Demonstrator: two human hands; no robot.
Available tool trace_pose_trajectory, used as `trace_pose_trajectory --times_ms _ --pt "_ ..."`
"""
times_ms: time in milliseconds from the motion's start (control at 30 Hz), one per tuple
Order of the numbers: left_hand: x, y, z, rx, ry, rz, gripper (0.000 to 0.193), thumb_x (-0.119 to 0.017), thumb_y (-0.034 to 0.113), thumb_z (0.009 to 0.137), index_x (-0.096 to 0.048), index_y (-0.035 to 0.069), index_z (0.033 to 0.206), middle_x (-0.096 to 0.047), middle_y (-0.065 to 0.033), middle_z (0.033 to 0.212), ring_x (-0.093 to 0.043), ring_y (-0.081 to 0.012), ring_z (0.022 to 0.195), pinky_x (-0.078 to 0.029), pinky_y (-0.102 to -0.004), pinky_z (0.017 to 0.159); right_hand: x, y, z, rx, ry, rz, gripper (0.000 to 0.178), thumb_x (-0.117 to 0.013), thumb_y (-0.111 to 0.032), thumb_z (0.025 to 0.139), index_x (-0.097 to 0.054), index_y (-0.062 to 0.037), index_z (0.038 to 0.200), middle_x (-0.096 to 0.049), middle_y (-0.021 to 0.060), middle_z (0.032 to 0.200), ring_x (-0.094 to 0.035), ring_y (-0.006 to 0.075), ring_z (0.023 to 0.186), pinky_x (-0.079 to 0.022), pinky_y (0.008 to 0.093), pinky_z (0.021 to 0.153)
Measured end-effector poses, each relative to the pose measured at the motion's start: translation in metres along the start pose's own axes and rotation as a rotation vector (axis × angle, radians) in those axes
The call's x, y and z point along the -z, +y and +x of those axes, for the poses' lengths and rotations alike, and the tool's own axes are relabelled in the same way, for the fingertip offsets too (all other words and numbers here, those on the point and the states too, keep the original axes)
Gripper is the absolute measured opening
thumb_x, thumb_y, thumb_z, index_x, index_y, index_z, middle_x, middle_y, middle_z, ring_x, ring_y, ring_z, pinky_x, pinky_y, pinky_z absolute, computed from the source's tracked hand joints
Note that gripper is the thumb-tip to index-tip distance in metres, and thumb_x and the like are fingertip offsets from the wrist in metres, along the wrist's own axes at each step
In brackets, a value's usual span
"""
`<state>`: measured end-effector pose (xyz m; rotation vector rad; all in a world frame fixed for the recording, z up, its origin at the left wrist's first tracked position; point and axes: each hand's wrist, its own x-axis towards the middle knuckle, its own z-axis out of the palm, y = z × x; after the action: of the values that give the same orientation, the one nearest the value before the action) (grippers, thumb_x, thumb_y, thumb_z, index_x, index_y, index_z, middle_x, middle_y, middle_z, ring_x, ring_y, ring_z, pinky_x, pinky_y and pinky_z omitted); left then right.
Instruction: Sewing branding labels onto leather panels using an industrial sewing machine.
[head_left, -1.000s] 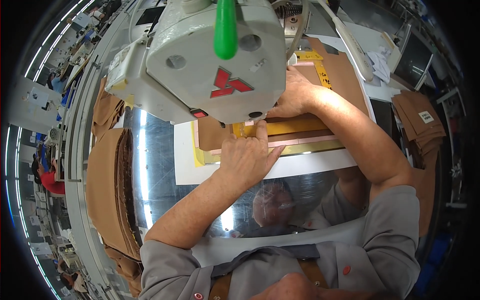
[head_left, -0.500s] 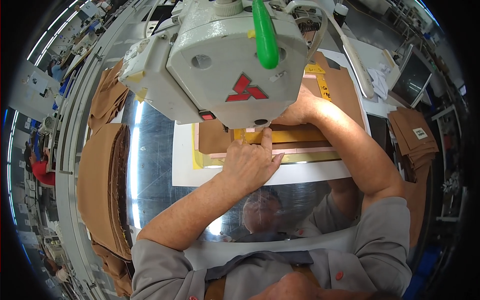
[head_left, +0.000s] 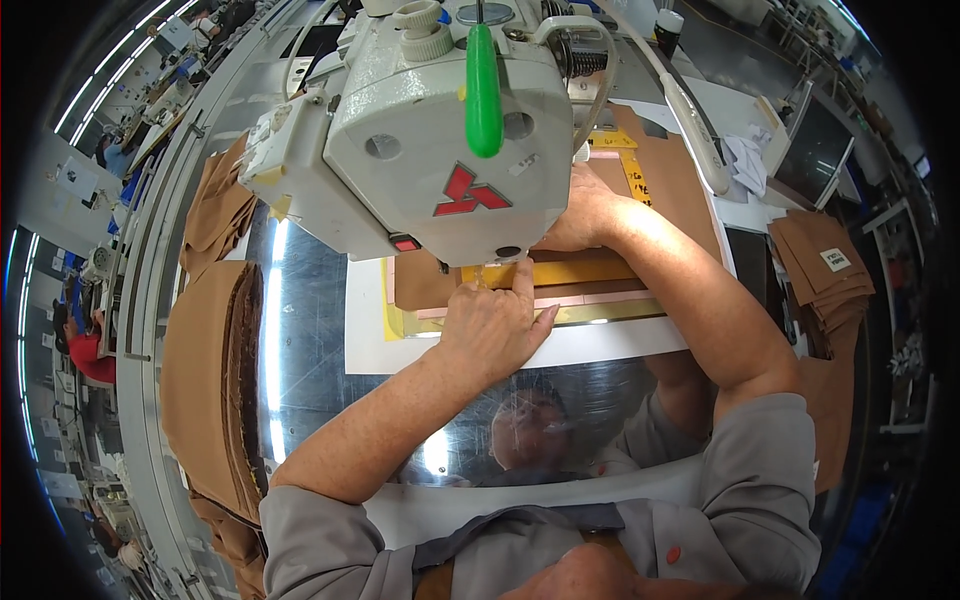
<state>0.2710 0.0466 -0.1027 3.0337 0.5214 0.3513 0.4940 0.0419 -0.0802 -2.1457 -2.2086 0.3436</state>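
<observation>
My left hand [head_left: 488, 328] lies over the near edge of a yellow template frame [head_left: 585, 272]. Its index finger points forward onto the frame below the sewing machine head [head_left: 450, 165], and the thumb sticks out to the right. My right hand [head_left: 582, 212] reaches in behind the machine head from the right; its fingers are hidden there. Brown fabric [head_left: 425, 287] shows inside and around the frame, edged with pale pink strips [head_left: 590, 299]. A white sheet [head_left: 640, 335] lies under them. The machine's needle area is hidden from me.
Stacked brown fabric pieces [head_left: 208, 375] line the left side. More brown pieces [head_left: 815, 262] lie at the right, by a monitor [head_left: 815, 145]. A green handle [head_left: 484, 92] hangs before the machine head. The shiny metal tabletop [head_left: 330, 410] reaches toward me.
The machine head and its green handle appear slightly farther left and lower, as the view has shifted a little. Both hands keep nearly the same pose on the work.
</observation>
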Motion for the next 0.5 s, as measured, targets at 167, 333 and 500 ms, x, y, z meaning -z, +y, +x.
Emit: trace_pose_trajectory --times_ms 167,333,500 --pt "0.0006 0.0004 0.0024 -0.008 -0.035 0.007 0.069 -0.059 0.047 0.097 -0.059 -0.01 0.134 -0.065 -0.0128 0.059 -0.067 -0.03 0.055 -0.056 -0.0415 0.062 -0.002 0.0014 0.0037 -0.019 -0.014 0.03 0.087 -0.065 -0.07 0.086 -0.058 -0.0048 0.142 -0.053 0.022 0.146 -0.049 0.0343 0.139 -0.03 0.0533 0.12" --pt "-0.0008 0.0002 -0.0008 -0.007 -0.019 0.021 0.068 -0.059 0.046 0.097 -0.059 -0.012 0.134 -0.064 -0.0113 0.056 -0.066 -0.0291 0.052 -0.056 -0.041 0.063 0.0035 -0.0058 0.0045 -0.041 -0.073 0.006 0.085 -0.064 -0.069 0.086 -0.058 -0.0055 0.142 -0.055 0.0215 0.144 -0.05 0.0334 0.139 -0.03 0.0529 0.119" --pt "-0.0005 0.0017 -0.0011 -0.046 -0.03 -0.012 0.068 -0.06 0.044 0.096 -0.058 -0.013 0.133 -0.063 -0.0101 0.054 -0.065 -0.028 0.05 -0.055 -0.0404 0.061 -0.0018 -0.0007 0.0013 -0.023 0.01 0.018 0.079 -0.063 -0.066 0.088 -0.06 -0.0056 0.139 -0.058 0.0205 0.14 -0.052 0.033 0.136 -0.032 0.0521 0.117"
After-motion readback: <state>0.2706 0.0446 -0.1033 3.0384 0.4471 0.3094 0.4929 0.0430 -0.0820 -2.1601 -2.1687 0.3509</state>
